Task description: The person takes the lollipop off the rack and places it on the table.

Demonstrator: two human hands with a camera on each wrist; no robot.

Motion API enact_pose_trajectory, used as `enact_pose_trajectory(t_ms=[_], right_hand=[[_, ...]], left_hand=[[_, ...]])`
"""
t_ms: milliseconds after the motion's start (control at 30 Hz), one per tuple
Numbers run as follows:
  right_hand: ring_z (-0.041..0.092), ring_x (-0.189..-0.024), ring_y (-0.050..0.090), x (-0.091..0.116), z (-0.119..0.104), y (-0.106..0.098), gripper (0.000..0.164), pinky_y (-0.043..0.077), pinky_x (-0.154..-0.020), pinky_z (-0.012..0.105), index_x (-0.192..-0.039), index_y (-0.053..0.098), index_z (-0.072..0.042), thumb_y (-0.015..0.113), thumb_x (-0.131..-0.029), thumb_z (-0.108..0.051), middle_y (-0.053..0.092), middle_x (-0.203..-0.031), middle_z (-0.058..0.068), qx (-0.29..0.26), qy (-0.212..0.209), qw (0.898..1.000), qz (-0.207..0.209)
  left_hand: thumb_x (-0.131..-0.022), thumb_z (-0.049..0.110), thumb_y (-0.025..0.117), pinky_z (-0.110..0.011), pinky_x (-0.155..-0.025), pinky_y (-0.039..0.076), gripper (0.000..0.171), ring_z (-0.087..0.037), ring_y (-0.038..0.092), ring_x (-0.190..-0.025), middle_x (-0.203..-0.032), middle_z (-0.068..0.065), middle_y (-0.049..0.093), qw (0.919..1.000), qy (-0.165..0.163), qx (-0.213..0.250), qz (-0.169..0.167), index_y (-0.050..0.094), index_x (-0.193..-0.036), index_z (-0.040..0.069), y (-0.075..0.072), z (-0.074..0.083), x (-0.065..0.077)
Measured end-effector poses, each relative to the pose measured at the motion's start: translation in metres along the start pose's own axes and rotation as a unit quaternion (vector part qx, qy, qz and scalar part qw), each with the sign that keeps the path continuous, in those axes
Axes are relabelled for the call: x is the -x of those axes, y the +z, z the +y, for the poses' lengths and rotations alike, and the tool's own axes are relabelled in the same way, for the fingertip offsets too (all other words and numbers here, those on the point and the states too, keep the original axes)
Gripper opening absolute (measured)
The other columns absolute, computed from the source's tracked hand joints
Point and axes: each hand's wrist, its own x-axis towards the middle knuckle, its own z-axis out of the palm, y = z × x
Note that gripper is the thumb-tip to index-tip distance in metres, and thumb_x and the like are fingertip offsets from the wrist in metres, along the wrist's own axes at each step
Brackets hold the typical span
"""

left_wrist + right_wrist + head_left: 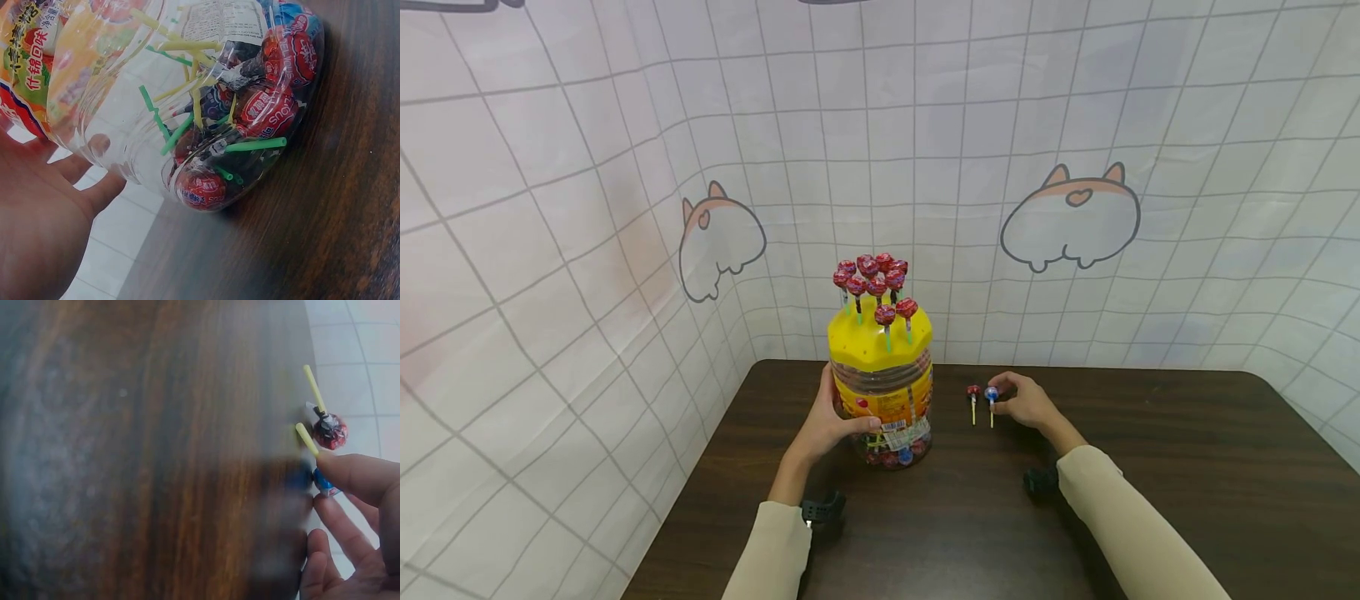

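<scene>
Several wrapped lollipops (265,114) lie jumbled inside the yellow-lidded jar (880,407).

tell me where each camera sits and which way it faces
Head: on the head, facing forward and down at the candy jar and table; left hand, right hand and sleeves show.
Left wrist: on that wrist, facing the candy jar's lower part; left hand at left edge.
Right wrist: on that wrist, facing table, red lollipop and blue lollipop; right hand at lower right.
Shared: head and right wrist both show these two lollipops.
</scene>
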Motion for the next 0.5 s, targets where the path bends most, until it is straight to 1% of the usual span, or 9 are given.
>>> enact_pose_trajectory(t_ms=[133, 233, 500], right_hand=[[0.039, -0.111, 0.059, -0.0003, -0.0003, 0.0007, 0.040, 0.049, -0.091, 0.053, -0.124, 0.064, 0.000, 0.077, -0.087, -0.006, 0.065, -0.118, 0.022, 0.004, -0.005, 1.000, -0.001], [0.041, -0.114, 0.058, -0.0012, -0.0005, 0.0008, 0.040, 0.047, -0.096, 0.057, -0.124, 0.064, 0.000, 0.077, -0.086, -0.005, 0.065, -0.118, 0.023, 0.001, -0.005, 1.000, -0.003], [0.041, -0.119, 0.056, -0.0042, -0.0008, 0.0019, 0.041, 0.045, -0.100, 0.059, -0.126, 0.065, 0.000, 0.077, -0.087, -0.005, 0.066, -0.120, 0.023, -0.017, 0.008, 1.000, -0.005]], left_hand=[[-0.083, 0.021, 0.086, -0.053, -0.116, 0.044, 0.103, -0.029, 0.050, -0.136, -0.149, -0.005, 0.042, 1.0000, -0.001, 0.001, 0.000, 0.015, -0.156, 0.034, -0.0002, 0.0008, 0.0004], [-0.083, 0.021, 0.086, -0.053, -0.116, 0.044, 0.103, -0.029, 0.050, -0.136, -0.149, -0.005, 0.042, 1.0000, -0.002, 0.000, 0.000, 0.014, -0.156, 0.034, -0.0006, 0.0007, 0.0003], [-0.084, 0.021, 0.086, -0.054, -0.116, 0.043, 0.104, -0.028, 0.049, -0.136, -0.150, -0.004, 0.041, 1.0000, -0.002, 0.000, 0.000, 0.013, -0.157, 0.035, -0.0012, -0.0004, -0.0002]])
